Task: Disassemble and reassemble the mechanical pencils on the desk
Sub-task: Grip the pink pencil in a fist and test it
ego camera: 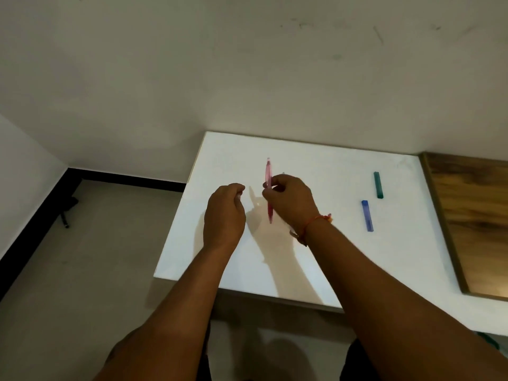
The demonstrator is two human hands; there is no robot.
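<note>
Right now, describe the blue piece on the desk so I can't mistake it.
On the white desk top, look to its right part, near the wooden panel, away from the pink pencil held in the right hand. Two short translucent sticks lie there, apart from each other. The blue stick is the nearer one; the green stick lies farther back.

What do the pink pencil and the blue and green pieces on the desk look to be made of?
Pink pencil: tinted see-through plastic, likely; the desk shows through it. Blue piece and green piece: probably translucent plastic too; light passes through.
</note>
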